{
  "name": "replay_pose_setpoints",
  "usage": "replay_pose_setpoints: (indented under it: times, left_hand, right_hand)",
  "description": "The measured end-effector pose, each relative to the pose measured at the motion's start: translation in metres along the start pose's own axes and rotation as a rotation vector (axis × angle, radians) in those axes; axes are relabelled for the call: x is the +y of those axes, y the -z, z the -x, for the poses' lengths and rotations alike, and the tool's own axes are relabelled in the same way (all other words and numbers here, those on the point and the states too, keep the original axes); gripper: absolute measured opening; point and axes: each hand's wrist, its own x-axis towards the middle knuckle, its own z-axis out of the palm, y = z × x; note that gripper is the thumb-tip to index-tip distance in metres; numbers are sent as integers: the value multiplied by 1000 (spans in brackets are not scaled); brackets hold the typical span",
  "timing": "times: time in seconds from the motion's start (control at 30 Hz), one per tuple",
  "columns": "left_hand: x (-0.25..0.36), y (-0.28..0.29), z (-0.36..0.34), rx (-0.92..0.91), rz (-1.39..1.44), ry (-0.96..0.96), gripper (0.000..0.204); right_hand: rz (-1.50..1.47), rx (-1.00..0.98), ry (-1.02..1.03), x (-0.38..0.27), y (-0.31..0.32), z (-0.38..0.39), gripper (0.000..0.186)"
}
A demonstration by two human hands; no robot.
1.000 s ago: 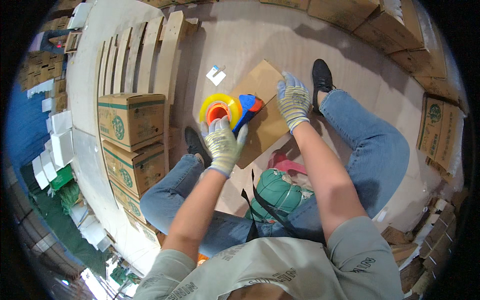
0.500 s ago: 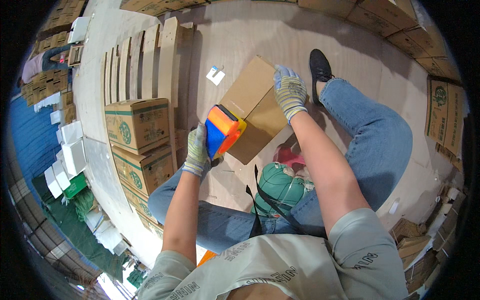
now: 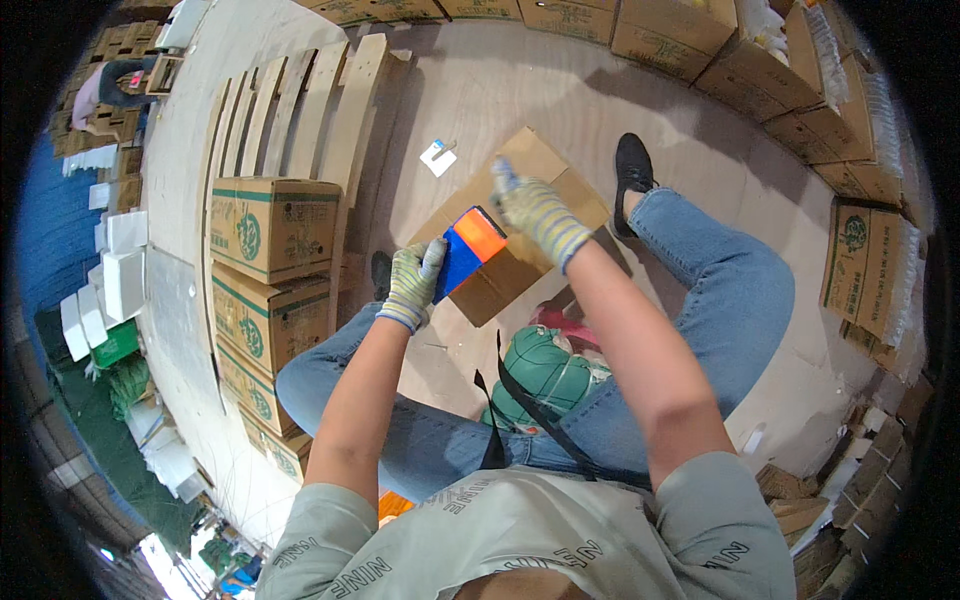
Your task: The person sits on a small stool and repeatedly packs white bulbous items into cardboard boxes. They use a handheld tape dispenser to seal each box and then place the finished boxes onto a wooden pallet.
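A closed brown carton point(image 3: 578, 199) lies at an angle on the floor between my legs. My left hand point(image 3: 413, 281), in a striped knit glove, grips a blue and orange tape dispenser point(image 3: 466, 250) by its blue side. The dispenser sits over the carton's left part; whether it touches the cardboard cannot be made out. Over the carton's middle is my right hand point(image 3: 535, 209), gloved the same way, with one blue-tipped finger stretched toward the far edge. Nothing shows in that hand, and its other fingers are partly hidden.
Left of me, several printed cartons point(image 3: 270, 230) are stacked beside a wooden pallet point(image 3: 345, 120). More cartons point(image 3: 672, 38) line the far and right sides. A green wrapped bundle point(image 3: 545, 365) lies close to me; a white card point(image 3: 437, 158) is on the floor. Someone point(image 3: 90, 100) bends at far left.
My right hand has moved left from the carton's far right edge to over its middle. The tape dispenser has shifted slightly right and turned in my left hand.
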Motion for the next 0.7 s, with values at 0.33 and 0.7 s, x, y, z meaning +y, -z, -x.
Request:
replay_pose_setpoints:
  times: [0.33,0.7]
  left_hand:
    - [-8,3,10,28,-66,-71,60]
    - [9,1,10,-65,-92,34,64]
  right_hand:
    - [-230,-187,29,-12,-9,-3,84]
    - [128,-4,164,-7,-12,-16,70]
